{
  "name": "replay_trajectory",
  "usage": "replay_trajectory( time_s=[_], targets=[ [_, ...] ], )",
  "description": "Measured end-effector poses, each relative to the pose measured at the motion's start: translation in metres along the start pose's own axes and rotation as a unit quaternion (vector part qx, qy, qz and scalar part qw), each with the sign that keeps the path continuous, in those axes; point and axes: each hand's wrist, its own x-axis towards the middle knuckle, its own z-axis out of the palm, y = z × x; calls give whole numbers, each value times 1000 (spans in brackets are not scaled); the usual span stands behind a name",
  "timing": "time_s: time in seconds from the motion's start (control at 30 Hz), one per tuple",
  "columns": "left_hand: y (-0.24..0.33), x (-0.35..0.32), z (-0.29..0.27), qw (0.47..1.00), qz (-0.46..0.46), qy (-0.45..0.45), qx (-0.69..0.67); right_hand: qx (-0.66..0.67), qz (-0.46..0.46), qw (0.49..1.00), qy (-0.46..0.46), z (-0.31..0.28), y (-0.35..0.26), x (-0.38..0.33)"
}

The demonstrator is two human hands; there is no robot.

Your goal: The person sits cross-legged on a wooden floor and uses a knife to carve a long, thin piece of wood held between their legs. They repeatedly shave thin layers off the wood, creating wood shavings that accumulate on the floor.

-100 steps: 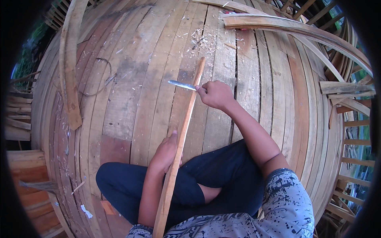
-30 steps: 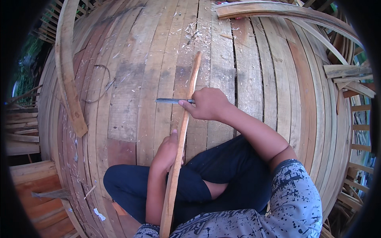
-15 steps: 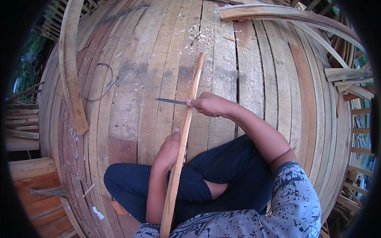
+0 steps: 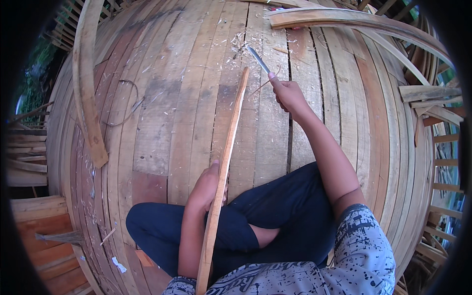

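Long thin pale wooden strip point(image 4: 223, 182) runs from lower centre to upper centre of frame. Left hand point(image 4: 209, 184), fingers wrapped round it at mid-frame, steadies it. Right hand point(image 4: 290, 96) grips a slim metal-bladed knife point(image 4: 259, 60), its tip past the strip's top end, above scattered pale wood shavings point(image 4: 236, 42) on the plank floor point(image 4: 162, 118).

Right hand point(image 4: 289, 96): I note it now past the far tip of the wooden strip point(image 4: 223, 177), up from mid-strip a moment ago. Knife point(image 4: 258, 60): blade now off the strip, angled up-left over the shavings point(image 4: 236, 42); earlier it lay crosswise against the strip.
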Motion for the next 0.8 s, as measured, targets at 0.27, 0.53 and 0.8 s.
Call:
replay_trajectory(
  time_s=[0.27, 0.53, 0.8],
  targets=[
    [2, 0, 1, 998, -4, -45, -44, -73, -74, 993, 61, -3, 13, 25],
    [-19, 36, -21, 937, 3, -236, -257, 66, -160, 982, -73, -4, -1, 4],
    [-10, 31, -33, 761, -19, -453, -464, -178, -270, 916, -236, 52, 21, -31]
  ],
)
